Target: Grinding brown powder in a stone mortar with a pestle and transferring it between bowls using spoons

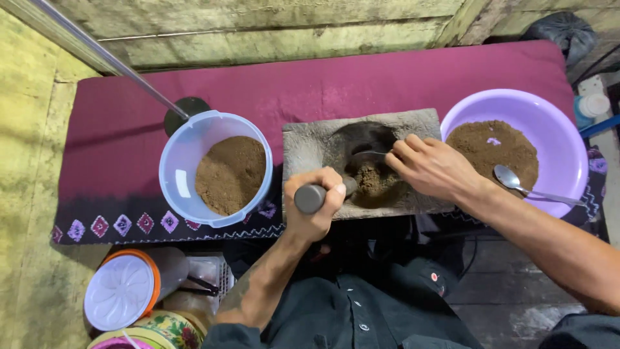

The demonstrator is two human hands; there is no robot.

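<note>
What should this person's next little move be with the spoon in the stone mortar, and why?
Probably scrape the brown powder toward the middle of the stone mortar. The right hand has a spoon at the hollow, and the left hand holds the pestle to one side, leaving the hollow open.

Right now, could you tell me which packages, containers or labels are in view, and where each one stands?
White bottle: far right edge, small, blue-capped, label unreadable.
Jar: bottom left, lying on its side, white lid, orange rim.
Floral tin: bottom left, round, colourful.
Black bag: top right corner.
No signs or screens.
</note>
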